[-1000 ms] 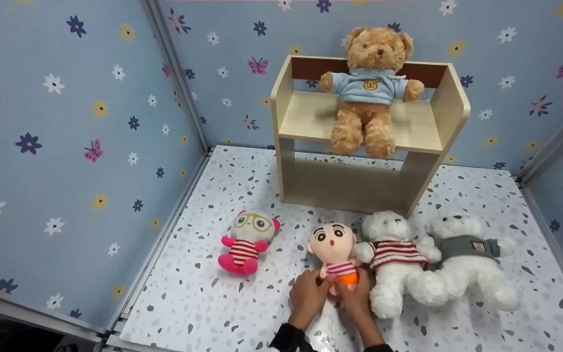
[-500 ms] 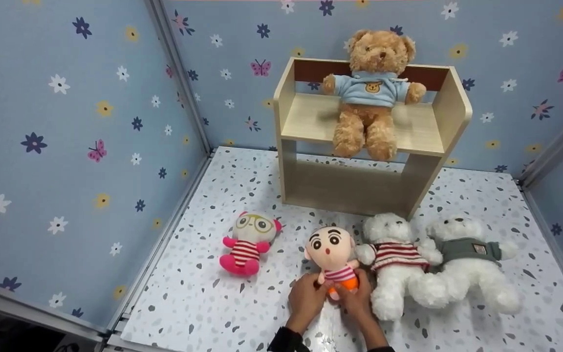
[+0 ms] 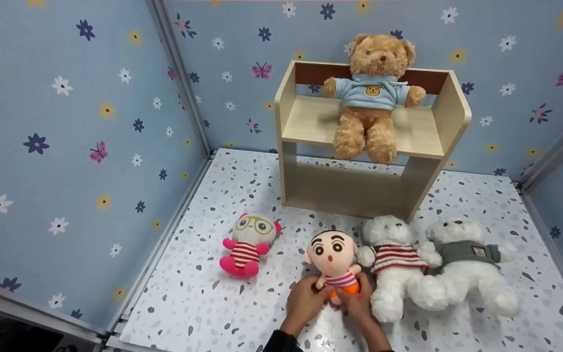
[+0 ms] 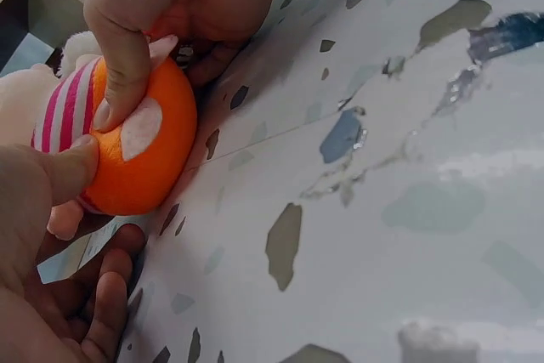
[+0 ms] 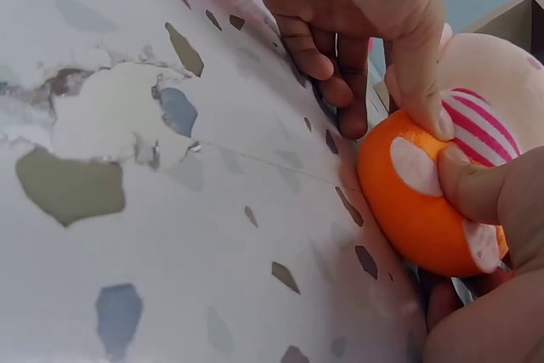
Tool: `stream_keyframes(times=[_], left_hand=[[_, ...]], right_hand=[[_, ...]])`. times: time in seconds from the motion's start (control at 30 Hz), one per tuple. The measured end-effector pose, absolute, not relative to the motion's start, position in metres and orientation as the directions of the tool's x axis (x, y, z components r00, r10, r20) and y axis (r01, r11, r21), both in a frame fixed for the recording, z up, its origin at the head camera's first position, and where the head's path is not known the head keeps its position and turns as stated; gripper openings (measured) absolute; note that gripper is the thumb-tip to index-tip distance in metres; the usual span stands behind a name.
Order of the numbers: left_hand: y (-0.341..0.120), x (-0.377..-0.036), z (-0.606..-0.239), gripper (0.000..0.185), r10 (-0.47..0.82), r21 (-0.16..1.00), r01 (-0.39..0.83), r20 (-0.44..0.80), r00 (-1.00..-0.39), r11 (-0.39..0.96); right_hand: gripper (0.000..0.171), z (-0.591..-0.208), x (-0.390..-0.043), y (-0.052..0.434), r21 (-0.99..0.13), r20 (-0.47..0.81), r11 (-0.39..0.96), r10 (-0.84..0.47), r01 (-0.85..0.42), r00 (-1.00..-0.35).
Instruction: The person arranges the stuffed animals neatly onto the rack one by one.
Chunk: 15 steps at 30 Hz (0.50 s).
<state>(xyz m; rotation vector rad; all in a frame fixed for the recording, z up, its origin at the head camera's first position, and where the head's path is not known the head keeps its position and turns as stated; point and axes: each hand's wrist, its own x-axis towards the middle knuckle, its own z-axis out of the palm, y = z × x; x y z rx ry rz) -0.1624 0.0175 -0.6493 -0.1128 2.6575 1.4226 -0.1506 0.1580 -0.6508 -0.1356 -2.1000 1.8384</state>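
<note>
**Head view: both hands pinching the cartoon boy doll, risk of slip or knock**

Head view has my left hand (image 3: pixel 306 299) and right hand (image 3: pixel 357 304) closed round the orange bottom of the cartoon boy doll (image 3: pixel 333 259), low on the speckled table (image 3: pixel 203 303), front centre. The doll's big head leans up and away from my hands. Left wrist view confirms it: left thumb and curled fingers pinch the orange shorts (image 4: pixel 140 155), right thumb presses from above. Neither hand is spread or flat.

Risks as I judge them:
- Grip sits only on the soft round base, and the head looks top-heavy. The doll could flop or squirt out of the pinch if squeezed harder.
- White bear in the striped shirt (image 3: pixel 391 266) lies just beside my right hand, its arm close to the doll's. A sideways move could drag or shove it into the white bear in the grey shirt (image 3: pixel 465 271) touching it.
- Pink glasses plush (image 3: pixel 247 244) is near on the left, less likely to be hit.
- Wooden shelf (image 3: pixel 311 122) with the brown teddy bear (image 3: pixel 372 93) stands behind. A careless lift could clip its lower edge.
</note>
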Motion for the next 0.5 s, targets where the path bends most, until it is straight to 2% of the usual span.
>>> stream_keyframes(times=[0.1,0.27,0.33,0.5], left_hand=[[0.016,-0.163,-0.649,0.023,-0.002,0.822,-0.123,-0.146,-0.989,0.555],[0.015,-0.163,-0.650,0.024,0.000,0.815,-0.123,-0.149,-0.989,0.567],[0.015,-0.163,-0.650,0.025,0.010,0.818,-0.119,-0.151,-0.988,0.563],[0.014,-0.161,-0.650,0.028,0.055,0.843,-0.081,-0.130,-0.990,0.531]], right_hand=[[0.046,-0.666,-0.154,0.161,-0.965,0.246,0.161,0.285,-0.207,-0.926],[0.047,-0.665,-0.153,0.161,-0.983,0.158,0.132,0.289,-0.124,-0.944],[0.046,-0.666,-0.152,0.161,-0.983,0.161,0.133,0.292,-0.127,-0.943],[0.044,-0.676,-0.153,0.162,-0.947,0.319,0.116,0.274,-0.299,-0.907]])
